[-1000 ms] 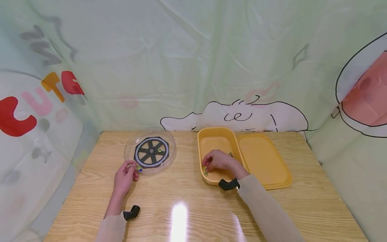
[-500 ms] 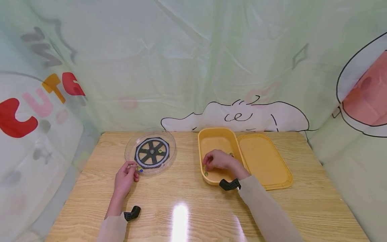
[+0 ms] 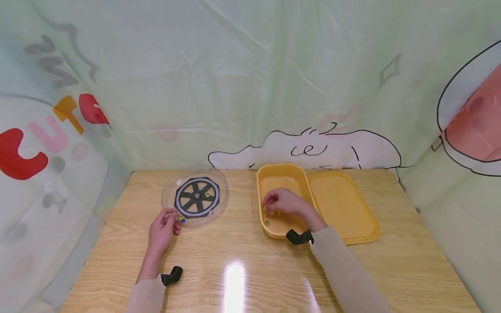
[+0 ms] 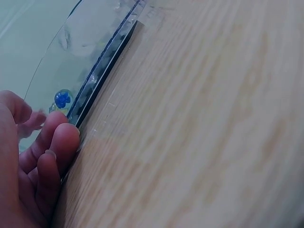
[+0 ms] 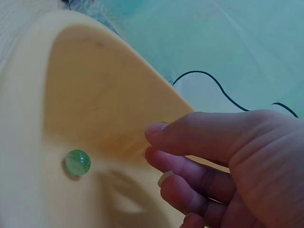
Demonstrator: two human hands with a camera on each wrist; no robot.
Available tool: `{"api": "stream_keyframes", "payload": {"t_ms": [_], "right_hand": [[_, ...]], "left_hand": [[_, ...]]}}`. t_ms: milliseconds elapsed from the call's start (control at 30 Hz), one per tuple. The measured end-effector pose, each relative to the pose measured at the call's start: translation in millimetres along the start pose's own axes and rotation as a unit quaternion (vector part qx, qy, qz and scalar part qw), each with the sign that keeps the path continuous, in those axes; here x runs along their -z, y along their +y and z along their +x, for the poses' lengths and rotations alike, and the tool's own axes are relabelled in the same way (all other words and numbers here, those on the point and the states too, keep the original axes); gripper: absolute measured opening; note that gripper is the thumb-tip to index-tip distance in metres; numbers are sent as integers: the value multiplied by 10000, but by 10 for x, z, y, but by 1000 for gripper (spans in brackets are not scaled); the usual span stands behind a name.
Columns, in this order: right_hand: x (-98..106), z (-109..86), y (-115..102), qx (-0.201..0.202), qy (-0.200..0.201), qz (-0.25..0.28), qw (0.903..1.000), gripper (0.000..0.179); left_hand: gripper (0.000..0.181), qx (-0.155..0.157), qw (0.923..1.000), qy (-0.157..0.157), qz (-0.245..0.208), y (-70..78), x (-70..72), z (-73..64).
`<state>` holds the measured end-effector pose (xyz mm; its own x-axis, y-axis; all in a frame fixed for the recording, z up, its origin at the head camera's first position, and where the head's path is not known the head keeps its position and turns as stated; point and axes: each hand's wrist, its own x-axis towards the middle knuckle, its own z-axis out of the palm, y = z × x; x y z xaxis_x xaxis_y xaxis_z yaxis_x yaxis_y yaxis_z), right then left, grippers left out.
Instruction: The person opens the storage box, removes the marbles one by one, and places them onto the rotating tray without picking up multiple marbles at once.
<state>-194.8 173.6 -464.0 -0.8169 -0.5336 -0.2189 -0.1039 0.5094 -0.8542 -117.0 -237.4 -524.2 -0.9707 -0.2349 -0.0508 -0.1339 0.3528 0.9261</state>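
In the head view, a clear round dish (image 3: 224, 182) stands at the left, with a black spoked wheel shape (image 3: 190, 195) in its middle. My left hand (image 3: 162, 230) grips the dish's near-left rim. Beside those fingertips lie a blue marble (image 4: 63, 98) and some yellowish ones inside the rim. A green marble (image 3: 208, 195) sits on the wheel shape. My right hand (image 3: 287, 202) is over the yellow tub (image 3: 283, 167), thumb and index finger pinching a small yellowish marble, mostly hidden by the fingers. Another green marble (image 5: 78, 162) rests on the tub's floor, below those fingertips.
The tub's yellow lid (image 3: 344, 204) lies flat against its right side. Both stand on a wooden table (image 3: 203, 269), before a pale printed curtain (image 3: 235, 87). Black wrist mounts (image 3: 299, 237) stick out at both sleeves.
My right hand has risen slightly from the tub's floor with its fingertips together, and one of the two marbles seen by them has left the floor. My left hand stays at the dish.
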Motion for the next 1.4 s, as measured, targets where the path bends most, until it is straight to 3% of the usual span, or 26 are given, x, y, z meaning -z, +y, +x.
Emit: {"api": "stream_keyframes", "payload": {"t_ms": [300,700,1200,1400], "right_hand": [[53,-44,15,235,122,35,9996,15],[34,-116,-33,260,205,213,9992,14],[-54,-126,-157,388,558,186,9975,17],[-133,-140,-277,499,947,106,9942,15]], "left_hand": [[20,-38,10000,32,-37,7,-8,-8],[19,-16,10000,-7,-1,-19,-8,-15],[19,-66,10000,-22,27,-8,-5,-4],[19,-82,10000,21,36,7,8,-7]]}}
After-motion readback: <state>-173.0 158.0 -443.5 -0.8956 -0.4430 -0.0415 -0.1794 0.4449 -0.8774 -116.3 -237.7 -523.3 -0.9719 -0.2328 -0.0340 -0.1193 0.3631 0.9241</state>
